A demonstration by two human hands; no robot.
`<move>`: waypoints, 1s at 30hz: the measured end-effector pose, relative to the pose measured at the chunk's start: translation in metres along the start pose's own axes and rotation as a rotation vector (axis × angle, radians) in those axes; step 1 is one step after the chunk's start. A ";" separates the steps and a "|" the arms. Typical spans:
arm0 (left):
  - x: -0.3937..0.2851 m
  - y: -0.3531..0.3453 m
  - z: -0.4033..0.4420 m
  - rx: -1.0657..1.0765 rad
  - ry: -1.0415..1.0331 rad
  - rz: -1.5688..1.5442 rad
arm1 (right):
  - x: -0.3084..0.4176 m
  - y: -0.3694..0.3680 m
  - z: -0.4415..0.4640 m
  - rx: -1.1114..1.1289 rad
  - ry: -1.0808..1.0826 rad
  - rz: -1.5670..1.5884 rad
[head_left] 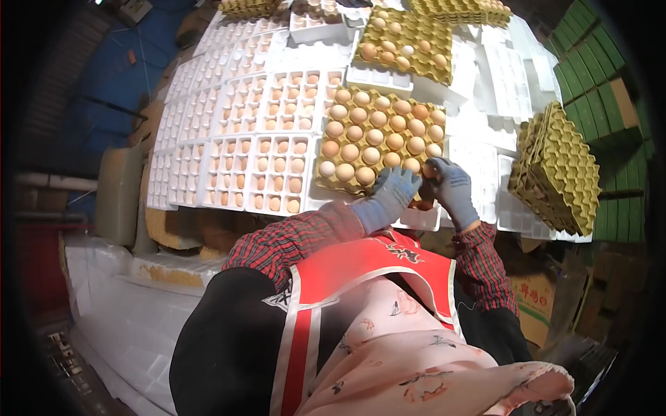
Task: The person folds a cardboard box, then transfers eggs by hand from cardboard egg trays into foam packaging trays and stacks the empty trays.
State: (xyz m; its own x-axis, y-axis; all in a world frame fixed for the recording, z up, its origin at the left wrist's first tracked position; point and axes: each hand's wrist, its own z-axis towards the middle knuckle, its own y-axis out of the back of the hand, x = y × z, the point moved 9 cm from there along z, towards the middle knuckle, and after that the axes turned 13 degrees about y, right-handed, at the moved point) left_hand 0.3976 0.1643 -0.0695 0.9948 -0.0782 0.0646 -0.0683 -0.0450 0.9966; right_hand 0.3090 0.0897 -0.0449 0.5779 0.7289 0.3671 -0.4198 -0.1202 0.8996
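A yellow-brown egg tray [383, 130] filled with rows of eggs lies in front of me, over white foam trays. My left hand [396, 192], in a blue-grey glove, rests at the tray's near edge with its fingers bent down by the eggs; whether it holds one is hidden. Just right of it, my right hand [452, 186], gloved too, is closed around a brown egg [429, 171] at the tray's near right corner. More brown eggs show below, between the two hands. White foam trays [279, 165] with eggs in their compartments stand to the left.
Behind the full tray is another yellow-brown tray [416, 35] with a few eggs. A stack of egg trays [557, 170] leans at the right. Green boxes [593, 69] are piled at the far right. A printed carton [533, 305] stands below the table edge.
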 end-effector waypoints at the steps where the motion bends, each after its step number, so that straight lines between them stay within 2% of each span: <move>1: 0.001 -0.003 0.000 0.009 0.002 -0.015 | -0.010 0.006 -0.006 -0.120 0.005 0.165; 2: 0.007 0.001 0.002 -0.075 0.008 -0.103 | -0.043 -0.012 -0.019 -0.217 -0.200 0.634; 3: 0.022 0.008 0.005 -0.080 0.036 -0.389 | -0.055 -0.008 -0.029 -0.267 -0.392 1.001; 5: 0.060 0.018 0.012 -0.049 0.062 -0.978 | -0.054 0.015 -0.037 -0.456 -0.513 1.416; 7: 0.077 0.036 0.019 -0.115 0.104 -1.070 | -0.056 0.025 -0.029 -0.455 -0.439 1.562; 9: 0.036 0.031 0.013 -0.026 -0.028 -0.630 | -0.061 0.024 -0.011 -0.294 -0.485 1.222; 11: 0.006 0.017 0.005 -0.026 -0.190 -0.175 | -0.047 0.035 0.021 -0.145 -0.069 0.395; 13: -0.003 -0.002 0.006 -0.162 -0.140 0.036 | -0.022 0.026 0.035 0.132 -0.120 -0.194; 15: 0.004 -0.002 0.006 -0.111 -0.108 -0.149 | -0.017 0.009 0.042 0.238 -0.171 -0.371; 16: 0.009 0.004 0.008 -0.088 -0.086 -0.243 | -0.018 0.006 0.045 0.214 -0.136 -0.403; 19: 0.040 0.035 0.008 -0.148 -0.099 -0.653 | -0.029 0.012 0.042 0.164 -0.134 -0.248; 21: 0.080 0.023 0.026 0.019 0.105 -1.354 | -0.061 0.012 0.024 -0.040 -0.093 0.147; 23: 0.089 0.040 0.042 -0.100 0.036 -1.243 | -0.077 0.008 -0.003 -0.116 -0.551 0.894; 24: 0.075 0.053 0.044 -0.123 -0.030 -1.006 | -0.063 0.021 -0.008 -0.320 -0.539 1.195; 25: 0.056 0.042 0.051 -0.005 0.019 -0.751 | -0.057 0.019 -0.008 -0.390 -0.338 1.251; 26: 0.032 0.025 0.055 -0.025 -0.030 -0.424 | -0.050 0.017 -0.012 -0.448 -0.129 1.317; 27: 0.014 0.018 0.059 -0.049 -0.082 -0.094 | -0.051 0.009 -0.009 -0.451 -0.181 1.571; 29: 0.014 0.009 0.068 0.014 -0.078 -0.181 | -0.054 -0.008 -0.005 -0.500 -0.349 2.080; 30: 0.016 0.010 0.068 0.054 -0.074 -0.224 | -0.050 -0.008 -0.004 -0.522 -0.501 2.152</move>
State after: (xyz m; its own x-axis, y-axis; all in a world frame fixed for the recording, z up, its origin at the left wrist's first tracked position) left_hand 0.4077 0.0947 -0.0620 0.9775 -0.1335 -0.1633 0.1473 -0.1221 0.9815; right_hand 0.2807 0.0567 -0.0713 -0.7941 -0.3757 0.4778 -0.4977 -0.0493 -0.8659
